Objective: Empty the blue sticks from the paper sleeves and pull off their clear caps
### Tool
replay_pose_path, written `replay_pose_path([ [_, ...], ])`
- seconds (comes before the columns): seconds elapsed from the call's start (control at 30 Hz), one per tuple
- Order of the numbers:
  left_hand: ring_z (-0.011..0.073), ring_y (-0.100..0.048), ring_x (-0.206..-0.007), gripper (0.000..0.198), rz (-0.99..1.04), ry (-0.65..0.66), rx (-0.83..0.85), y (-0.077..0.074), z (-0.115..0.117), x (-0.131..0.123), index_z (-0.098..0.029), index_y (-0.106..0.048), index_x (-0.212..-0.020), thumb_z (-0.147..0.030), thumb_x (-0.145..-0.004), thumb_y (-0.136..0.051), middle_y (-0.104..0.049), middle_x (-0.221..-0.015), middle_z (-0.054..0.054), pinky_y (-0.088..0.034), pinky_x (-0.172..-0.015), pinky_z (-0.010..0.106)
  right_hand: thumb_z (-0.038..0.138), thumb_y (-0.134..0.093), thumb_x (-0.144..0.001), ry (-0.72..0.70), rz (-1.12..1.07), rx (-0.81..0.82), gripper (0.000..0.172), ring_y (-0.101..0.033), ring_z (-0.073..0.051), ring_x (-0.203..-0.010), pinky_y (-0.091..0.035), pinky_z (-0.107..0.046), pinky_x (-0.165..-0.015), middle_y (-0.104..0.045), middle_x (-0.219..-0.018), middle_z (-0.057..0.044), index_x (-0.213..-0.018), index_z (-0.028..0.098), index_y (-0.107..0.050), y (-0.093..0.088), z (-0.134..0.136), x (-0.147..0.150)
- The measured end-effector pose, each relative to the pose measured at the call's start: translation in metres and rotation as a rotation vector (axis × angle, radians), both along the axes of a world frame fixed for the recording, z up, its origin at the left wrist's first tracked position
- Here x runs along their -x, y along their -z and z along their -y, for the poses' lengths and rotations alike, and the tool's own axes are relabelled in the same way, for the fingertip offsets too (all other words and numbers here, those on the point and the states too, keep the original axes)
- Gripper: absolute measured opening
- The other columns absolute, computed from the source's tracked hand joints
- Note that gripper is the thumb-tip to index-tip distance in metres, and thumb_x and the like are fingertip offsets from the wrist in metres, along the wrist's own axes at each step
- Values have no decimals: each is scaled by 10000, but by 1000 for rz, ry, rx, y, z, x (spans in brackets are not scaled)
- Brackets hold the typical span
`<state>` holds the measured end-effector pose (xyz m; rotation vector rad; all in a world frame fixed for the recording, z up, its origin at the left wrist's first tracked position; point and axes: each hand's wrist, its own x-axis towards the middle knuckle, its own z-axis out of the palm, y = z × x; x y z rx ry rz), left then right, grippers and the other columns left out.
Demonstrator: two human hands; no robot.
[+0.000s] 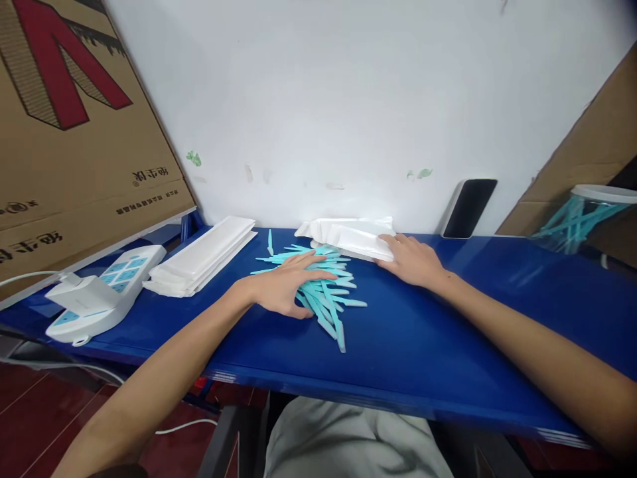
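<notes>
A heap of thin turquoise plastic sticks (pixel 326 302) lies in the middle of the blue table (pixel 408 345). My left hand (pixel 283 285) rests on top of the heap, fingers stretched out flat over the sticks. My right hand (pixel 413 260) lies palm down with its fingertips on the near end of a pile of clear white plastic sleeves (pixel 348 236) just behind the sticks. Neither hand grips anything that I can see.
A second stack of white sleeves (pixel 204 255) lies at the left, beside a white power strip (pixel 99 292). Cardboard boxes (pixel 74 133) lean at both sides. A dark phone (pixel 468 207) leans on the wall. A clear jar (pixel 587 216) of turquoise sticks stands at the right.
</notes>
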<state>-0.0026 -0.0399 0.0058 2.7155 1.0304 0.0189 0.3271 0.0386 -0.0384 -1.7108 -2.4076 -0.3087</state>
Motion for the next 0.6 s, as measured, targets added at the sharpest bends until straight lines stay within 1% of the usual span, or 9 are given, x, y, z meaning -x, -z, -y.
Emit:
replay_pose_path([
  [0.07, 394, -74, -1571, 712, 58, -12, 3, 8, -3, -4, -380, -482, -1470, -500, -816, -739, -158, -1707, 44, -166, -1228, 641, 638, -372, -967, 9, -8, -14, 660, -602, -373, -1129, -490, -494, -881, -614, -1318, -171, -1486, 236, -441, 1, 1, 1],
  [0.17, 390, -156, -1556, 529, 144, -66, -23, 23, -11, -9, -343, -632, -1293, -595, -833, -704, -292, -1658, 61, -216, -1213, 632, 785, -375, -898, 28, -33, -19, 801, -616, -387, -1081, -495, -485, -831, -633, -1292, -180, -1481, 241, -448, 1, 3, 3],
  [0.23, 367, -261, -1521, 450, 202, -86, -79, 32, -16, -12, -307, -674, -1191, -612, -860, -665, -386, -1598, 85, -213, -1217, 614, 845, -387, -850, 36, -50, -18, 876, -631, -386, -1034, -496, -472, -803, -647, -1270, -184, -1482, 241, -446, 1, 4, 4],
  [0.27, 351, -321, -1492, 424, 229, -91, -115, 36, -18, -13, -290, -680, -1155, -608, -876, -647, -429, -1561, 96, -198, -1224, 606, 849, -379, -850, 34, -58, -18, 882, -636, -384, -1022, -497, -469, -796, -650, -1267, -184, -1487, 242, -440, 1, 5, 4],
  [0.37, 305, -456, -1387, 372, 286, -99, -202, 43, -22, -15, -256, -670, -1091, -575, -906, -625, -525, -1447, 105, -157, -1236, 584, 793, -308, -912, 22, -78, -17, 822, -631, -394, -1057, -504, -489, -807, -637, -1302, -187, -1507, 237, -419, 3, 6, 4],
  [0.43, 290, -500, -1331, 349, 295, -109, -233, 44, -23, -17, -242, -666, -1047, -561, -913, -619, -566, -1380, 103, -178, -1226, 568, 742, -291, -946, 10, -80, -22, 783, -604, -411, -1137, -502, -525, -856, -603, -1363, -197, -1519, 223, -410, 6, 7, 3],
  [0.5, 281, -522, -1287, 342, 294, -115, -262, 43, -22, -18, -237, -663, -1030, -557, -931, -592, -594, -1322, 102, -219, -1207, 547, 696, -327, -960, -13, -83, -44, 759, -540, -423, -1260, -472, -558, -953, -536, -1450, -213, -1528, 199, -406, 11, 6, 3],
  [0.53, 278, -529, -1268, 351, 296, -116, -274, 42, -20, -20, -240, -660, -1051, -562, -938, -578, -604, -1302, 100, -240, -1197, 534, 675, -359, -961, -27, -91, -61, 753, -496, -424, -1319, -442, -569, -1007, -494, -1493, -220, -1533, 186, -402, 13, 6, 3],
  [0.6, 277, -536, -1247, 406, 307, -103, -285, 40, -18, -22, -252, -639, -1151, -588, -935, -566, -616, -1287, 98, -280, -1178, 507, 636, -435, -949, -67, -122, -95, 751, -420, -417, -1398, -372, -580, -1091, -424, -1550, -221, -1542, 177, -391, 16, 6, 2],
])
